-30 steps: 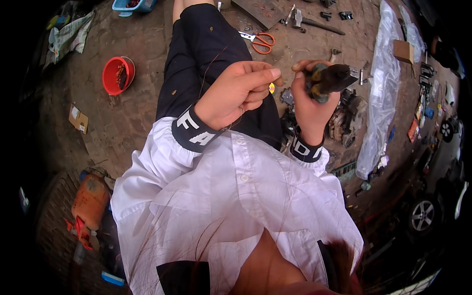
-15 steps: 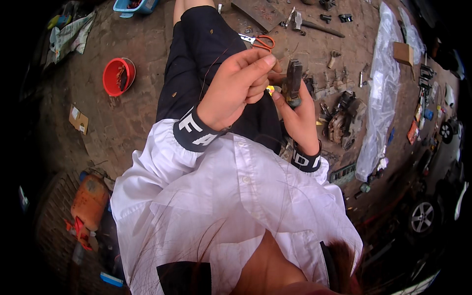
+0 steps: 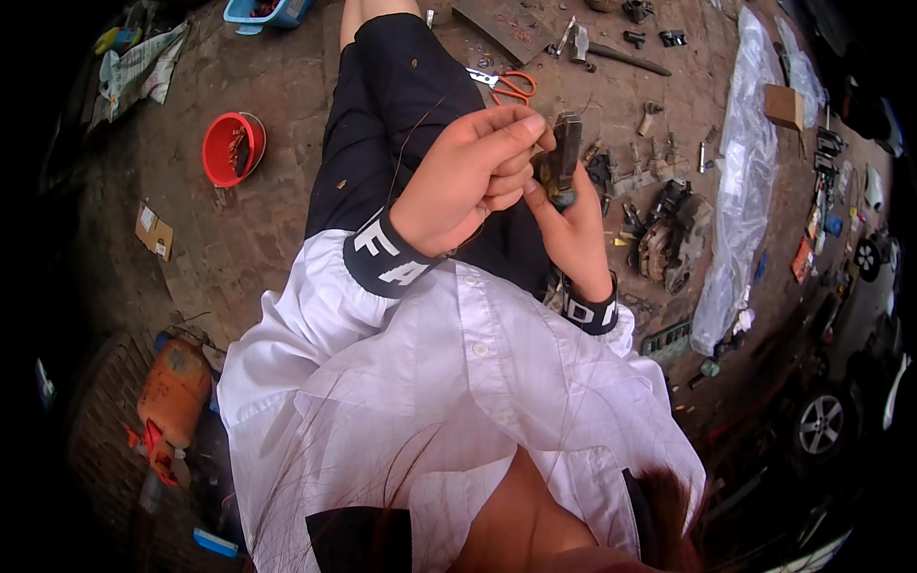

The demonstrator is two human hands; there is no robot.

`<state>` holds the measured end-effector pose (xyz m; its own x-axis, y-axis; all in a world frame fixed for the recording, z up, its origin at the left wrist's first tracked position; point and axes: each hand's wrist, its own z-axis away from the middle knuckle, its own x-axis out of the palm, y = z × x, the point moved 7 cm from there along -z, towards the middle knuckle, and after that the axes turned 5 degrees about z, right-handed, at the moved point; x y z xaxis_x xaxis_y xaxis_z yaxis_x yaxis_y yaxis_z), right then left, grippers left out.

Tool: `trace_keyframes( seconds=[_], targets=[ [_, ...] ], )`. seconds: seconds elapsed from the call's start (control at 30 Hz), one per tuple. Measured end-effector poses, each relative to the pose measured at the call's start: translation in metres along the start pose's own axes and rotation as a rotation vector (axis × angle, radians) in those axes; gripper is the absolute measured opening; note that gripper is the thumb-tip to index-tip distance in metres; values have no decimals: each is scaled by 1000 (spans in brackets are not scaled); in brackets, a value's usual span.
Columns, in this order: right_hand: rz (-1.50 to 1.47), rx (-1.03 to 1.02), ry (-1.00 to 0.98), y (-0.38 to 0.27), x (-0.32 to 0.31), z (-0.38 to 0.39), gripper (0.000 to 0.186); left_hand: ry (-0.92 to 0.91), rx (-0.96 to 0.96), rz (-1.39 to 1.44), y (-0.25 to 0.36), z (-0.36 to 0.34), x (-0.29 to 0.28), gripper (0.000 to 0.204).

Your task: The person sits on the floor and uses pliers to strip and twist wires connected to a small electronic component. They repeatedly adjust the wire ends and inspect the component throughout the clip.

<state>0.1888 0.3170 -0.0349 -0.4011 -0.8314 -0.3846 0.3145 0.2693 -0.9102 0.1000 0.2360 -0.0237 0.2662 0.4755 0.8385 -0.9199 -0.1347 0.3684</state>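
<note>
My left hand (image 3: 466, 180) is closed in a pinch, thumb against the forefinger, at a thin reddish-brown wire. One stretch of this wire (image 3: 413, 131) arcs above my left wrist, over the dark trousers. Close beside it, my right hand (image 3: 579, 227) grips a dark, blocky metal part (image 3: 568, 143) held upright, with a rounded, yellowish-green lower end by the thumb. The fingertips of both hands nearly meet at this part. Where the wire meets the part is too small to make out. Beyond the hands, scissors with orange handles (image 3: 516, 88) lie on the ground.
A red bucket (image 3: 206, 153) stands at left, a blue basin (image 3: 277, 17) at far left. Right of my hands lie greasy metal parts (image 3: 669, 234) and a long clear plastic sheet (image 3: 745, 181). A hammer (image 3: 621, 55) lies farther off. An orange tank (image 3: 175, 387) is at lower left.
Both hands have shifted slightly nearer to me, and the left also a little right. The dark part's top has turned slightly, and the wire now bows out differently above my left wrist.
</note>
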Motion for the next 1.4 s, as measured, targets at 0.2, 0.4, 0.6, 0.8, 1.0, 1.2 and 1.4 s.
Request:
trace_keyframes(
  seconds=[0.2,0.4,0.6,0.8,1.0,1.2,1.4],
  targets=[
    [-30,-25,38,-4,2,0,24,-30,-38,85,-4,-2,2,18],
    [-179,175,-4,13,9,7,23,19,64,-109,0,-2,7,17],
    [-612,349,152,26,-3,0,15,91,-18,-171,-9,1,6,18],
    [-359,233,502,34,-74,-10,13,59,-80,15,-12,10,-9,20],
    [-209,160,123,21,-25,3,17,46,-97,33,-8,1,2,19],
    [-98,71,15,15,-1,11,23,-14,-119,28,-11,2,-1,19],
    [-117,77,31,13,0,12,25,-12,-120,-19,-13,2,1,19]
  ],
)
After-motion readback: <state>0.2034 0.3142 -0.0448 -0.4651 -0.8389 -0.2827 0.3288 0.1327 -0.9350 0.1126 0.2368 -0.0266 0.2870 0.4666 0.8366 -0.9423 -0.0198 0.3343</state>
